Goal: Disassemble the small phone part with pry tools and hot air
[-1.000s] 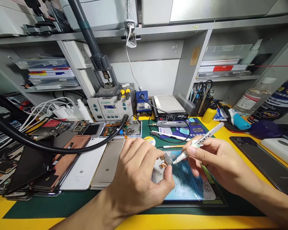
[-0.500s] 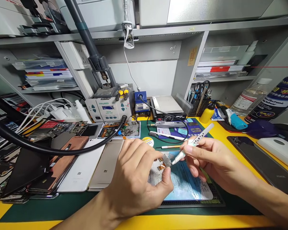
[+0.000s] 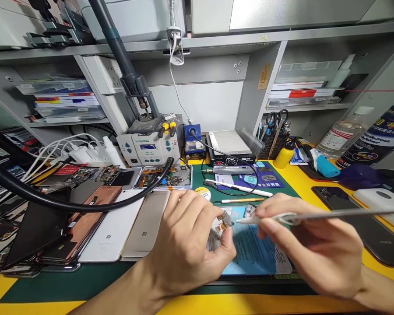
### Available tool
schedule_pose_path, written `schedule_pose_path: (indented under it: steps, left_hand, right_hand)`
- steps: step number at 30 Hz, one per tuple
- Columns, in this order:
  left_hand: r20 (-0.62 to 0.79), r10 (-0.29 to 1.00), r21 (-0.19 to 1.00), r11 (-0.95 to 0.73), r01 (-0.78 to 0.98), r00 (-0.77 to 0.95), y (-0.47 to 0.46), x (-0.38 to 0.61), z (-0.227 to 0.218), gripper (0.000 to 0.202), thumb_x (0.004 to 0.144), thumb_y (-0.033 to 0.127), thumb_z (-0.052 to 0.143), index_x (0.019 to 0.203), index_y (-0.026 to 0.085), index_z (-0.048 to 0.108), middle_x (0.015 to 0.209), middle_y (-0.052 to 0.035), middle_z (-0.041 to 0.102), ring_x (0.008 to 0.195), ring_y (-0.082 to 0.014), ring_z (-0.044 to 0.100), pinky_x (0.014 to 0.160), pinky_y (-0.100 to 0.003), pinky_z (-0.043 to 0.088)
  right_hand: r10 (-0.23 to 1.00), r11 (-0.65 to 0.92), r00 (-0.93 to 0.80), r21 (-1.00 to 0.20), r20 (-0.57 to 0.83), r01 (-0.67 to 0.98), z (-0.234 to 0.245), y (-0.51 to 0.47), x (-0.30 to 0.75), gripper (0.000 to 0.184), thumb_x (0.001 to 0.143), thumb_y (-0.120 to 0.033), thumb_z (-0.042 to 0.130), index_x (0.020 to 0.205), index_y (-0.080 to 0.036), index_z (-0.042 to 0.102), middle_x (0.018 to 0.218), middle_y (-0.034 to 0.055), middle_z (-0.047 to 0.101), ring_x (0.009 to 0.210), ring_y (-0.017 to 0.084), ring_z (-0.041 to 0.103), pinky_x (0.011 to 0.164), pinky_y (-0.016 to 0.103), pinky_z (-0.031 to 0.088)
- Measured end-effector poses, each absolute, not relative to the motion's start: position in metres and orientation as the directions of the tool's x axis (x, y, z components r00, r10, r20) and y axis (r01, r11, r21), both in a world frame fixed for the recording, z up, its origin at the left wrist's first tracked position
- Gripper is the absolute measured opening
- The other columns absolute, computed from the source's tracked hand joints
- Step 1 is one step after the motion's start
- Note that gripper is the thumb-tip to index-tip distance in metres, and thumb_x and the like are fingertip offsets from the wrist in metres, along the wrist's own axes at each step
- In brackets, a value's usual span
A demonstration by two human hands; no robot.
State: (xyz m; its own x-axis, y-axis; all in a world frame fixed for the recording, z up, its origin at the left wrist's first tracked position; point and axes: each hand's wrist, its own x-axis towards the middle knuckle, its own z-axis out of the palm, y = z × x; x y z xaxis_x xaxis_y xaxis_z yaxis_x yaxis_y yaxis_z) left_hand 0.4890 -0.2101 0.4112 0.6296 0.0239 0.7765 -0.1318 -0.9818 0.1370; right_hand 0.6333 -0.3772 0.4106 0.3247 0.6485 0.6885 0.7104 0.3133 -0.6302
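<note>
My left hand (image 3: 193, 240) pinches a small silver camera module (image 3: 227, 218) by its edges, between thumb and forefinger. Short orange flex cables (image 3: 220, 226) stick out from its left side. In my right hand (image 3: 315, 245) are pale, slim tweezers (image 3: 248, 220), gripped with the fingertips, their long grey back end reaching to the right. Their white tip stops just to the right of the module; whether it touches cannot be made out. Beneath both hands lies a blue and white printed sheet (image 3: 249, 258). Another small metal part (image 3: 249, 210) rests on it near my right fingertips.
Phones, a white one (image 3: 110, 232) among them, lie to the left below a thick black hose (image 3: 85, 208). A toothbrush (image 3: 239, 189) and a thin brush (image 3: 243, 200) are behind my hands. A rework station (image 3: 147, 148) stands at the back; a dark phone (image 3: 374, 236) lies right.
My right hand has turned and come lower and nearer, so the tweezers now lie almost level, not slanting up. The small metal part beside it has come into view. My left hand stays put.
</note>
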Motion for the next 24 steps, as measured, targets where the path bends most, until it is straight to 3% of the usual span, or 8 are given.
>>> schedule_pose_path:
  steps: [2,9,24]
  left_hand:
    - [0.772,0.008,0.115,-0.985,-0.126,0.635,-0.2100,0.4890,0.4109,0.008,0.075,0.014,0.069,0.081,0.010,0.067,0.072,-0.0097,0.064,0.071,-0.0231,0.055,0.066,-0.042,0.040]
    - [0.750,-0.043,0.060,-0.989,-0.133,0.660,-0.2085,0.4897,0.4087,0.005,0.079,0.015,0.067,0.081,0.011,0.067,0.074,-0.0087,0.065,0.072,-0.0232,0.055,0.068,-0.043,0.038]
    - [0.731,-0.042,0.064,-0.989,-0.130,0.682,-0.2070,0.4919,0.4067,0.007,0.081,0.017,0.064,0.077,0.012,0.067,0.072,-0.0067,0.062,0.073,-0.0225,0.054,0.069,-0.043,0.038]
  right_hand:
    - [0.655,0.353,0.185,-0.513,0.732,0.782,0.4069,-0.3786,0.6317,0.034,0.083,0.003,0.062,0.108,-0.020,0.067,0.088,0.0067,0.072,0.084,0.020,0.070,0.074,0.033,0.058]
    - [0.684,0.338,0.172,-0.516,0.709,0.787,0.4010,-0.3756,0.6347,0.034,0.081,0.002,0.065,0.107,-0.020,0.067,0.088,0.0070,0.072,0.080,0.021,0.070,0.071,0.033,0.057]
    - [0.704,0.343,0.112,-0.474,0.701,0.811,0.4051,-0.3730,0.6334,0.031,0.083,0.000,0.063,0.108,-0.019,0.065,0.084,0.0067,0.071,0.074,0.020,0.068,0.069,0.033,0.057]
